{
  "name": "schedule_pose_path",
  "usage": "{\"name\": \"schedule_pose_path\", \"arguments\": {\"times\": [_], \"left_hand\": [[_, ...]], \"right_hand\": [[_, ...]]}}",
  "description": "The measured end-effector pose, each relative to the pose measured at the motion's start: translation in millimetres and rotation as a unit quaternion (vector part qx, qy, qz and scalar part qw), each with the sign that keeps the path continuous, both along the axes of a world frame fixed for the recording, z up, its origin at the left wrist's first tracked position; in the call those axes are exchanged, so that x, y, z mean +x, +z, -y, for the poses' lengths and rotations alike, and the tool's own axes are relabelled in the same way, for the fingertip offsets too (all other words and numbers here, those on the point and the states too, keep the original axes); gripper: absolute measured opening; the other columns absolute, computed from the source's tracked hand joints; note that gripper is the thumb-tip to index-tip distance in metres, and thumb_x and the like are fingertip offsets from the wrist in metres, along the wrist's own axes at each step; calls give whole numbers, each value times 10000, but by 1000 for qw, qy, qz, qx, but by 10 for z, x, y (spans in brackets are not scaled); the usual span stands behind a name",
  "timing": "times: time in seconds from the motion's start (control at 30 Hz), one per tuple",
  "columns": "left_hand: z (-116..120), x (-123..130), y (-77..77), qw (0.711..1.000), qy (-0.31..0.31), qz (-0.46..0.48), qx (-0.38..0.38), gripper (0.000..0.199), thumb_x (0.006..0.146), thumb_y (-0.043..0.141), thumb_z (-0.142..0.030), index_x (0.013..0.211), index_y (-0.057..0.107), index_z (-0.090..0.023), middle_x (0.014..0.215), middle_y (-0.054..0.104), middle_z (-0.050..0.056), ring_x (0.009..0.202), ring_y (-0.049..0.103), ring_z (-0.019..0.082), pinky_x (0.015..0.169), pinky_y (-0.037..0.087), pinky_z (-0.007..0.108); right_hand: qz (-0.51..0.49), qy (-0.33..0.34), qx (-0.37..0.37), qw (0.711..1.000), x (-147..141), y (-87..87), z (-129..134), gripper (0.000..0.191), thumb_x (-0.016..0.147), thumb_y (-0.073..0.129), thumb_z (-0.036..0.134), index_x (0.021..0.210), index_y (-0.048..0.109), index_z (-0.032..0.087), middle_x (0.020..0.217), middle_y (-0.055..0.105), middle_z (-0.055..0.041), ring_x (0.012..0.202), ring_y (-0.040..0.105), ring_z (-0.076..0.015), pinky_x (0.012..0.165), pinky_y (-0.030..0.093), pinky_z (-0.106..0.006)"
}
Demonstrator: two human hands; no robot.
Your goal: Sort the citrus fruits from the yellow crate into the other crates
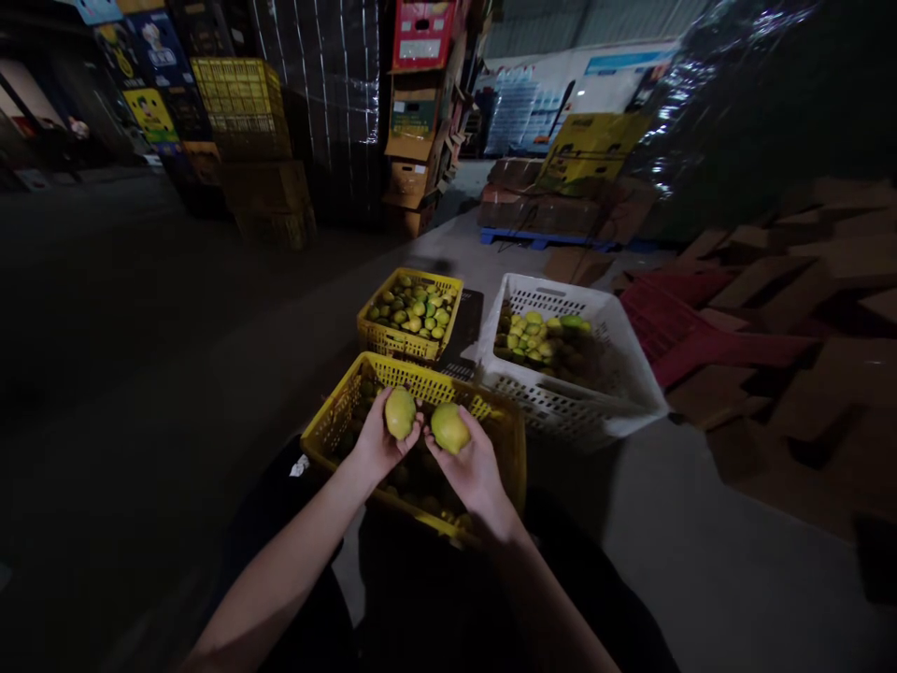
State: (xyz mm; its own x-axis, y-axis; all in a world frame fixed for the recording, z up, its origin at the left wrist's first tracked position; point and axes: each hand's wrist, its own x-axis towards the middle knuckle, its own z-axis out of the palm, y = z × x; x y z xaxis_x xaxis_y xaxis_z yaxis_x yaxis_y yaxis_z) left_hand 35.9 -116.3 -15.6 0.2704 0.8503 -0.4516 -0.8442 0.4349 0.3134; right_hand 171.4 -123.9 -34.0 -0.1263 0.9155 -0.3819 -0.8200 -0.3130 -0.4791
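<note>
My left hand holds a yellow-green lemon with its fingers curled round the fruit. In my right hand is a second yellow-green lemon, gripped between thumb and fingers. Both hands are side by side above a near yellow crate, whose shaded inside has more fruit in it. Behind it stands a smaller-looking yellow crate full of green and yellow fruit. A white crate to the right holds yellow and green fruit at its far left part.
A red crate and flattened cardboard lie at the right. Stacked yellow crates and cardboard boxes rise at the back. A blue pallet bears packed goods near the back centre.
</note>
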Motion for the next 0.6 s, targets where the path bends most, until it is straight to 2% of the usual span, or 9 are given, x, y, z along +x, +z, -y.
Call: {"name": "schedule_pose_path", "arguments": {"times": [0.07,0.17,0.27,0.37,0.47,0.53,0.6], "left_hand": [[26,-29,39,998,-35,13,55,230,922,477,-355,993,616,-186,745,636,28,522,589,100,436,483,171],[64,-60,84,991,-70,-25,109,230,874,524,-351,922,628,-151,704,622,36,478,559,107,357,392,165],[59,-80,81,985,-86,-66,133,237,835,551,-359,829,623,-133,662,614,43,444,540,113,325,343,175],[12,-92,-9,982,-110,-97,123,253,835,546,-369,848,634,-133,666,632,47,454,563,122,333,339,177],[10,-64,-256,967,-167,-182,69,315,839,547,-424,905,653,-134,709,667,52,503,609,127,375,357,172],[85,-9,-519,943,-220,-248,42,364,833,545,-482,891,664,-143,727,680,53,530,623,131,413,379,181],[229,62,-830,908,-279,-310,33,369,838,521,-504,790,665,-168,685,666,39,533,600,128,483,436,212]], "right_hand": [[-4,2,2,1000,21,41,14,162,730,731,314,807,641,203,753,720,3,655,672,-153,591,569,-257],[1,38,29,999,52,113,60,218,748,696,397,801,646,191,743,709,-15,597,650,-150,462,507,-220],[2,55,63,997,69,168,107,216,746,673,396,752,634,184,717,686,-21,565,630,-146,414,468,-208],[-8,49,79,996,93,201,127,210,733,669,394,730,621,190,706,671,-18,557,615,-142,419,465,-214],[-5,33,66,997,141,225,121,207,693,708,373,776,630,200,744,685,-11,603,634,-151,470,495,-228],[-1,15,60,998,183,228,110,227,656,740,331,819,639,210,774,703,-9,631,645,-160,485,500,-234],[-14,4,54,998,226,216,101,243,632,751,302,828,642,208,778,713,-13,637,647,-166,475,489,-230]]}}
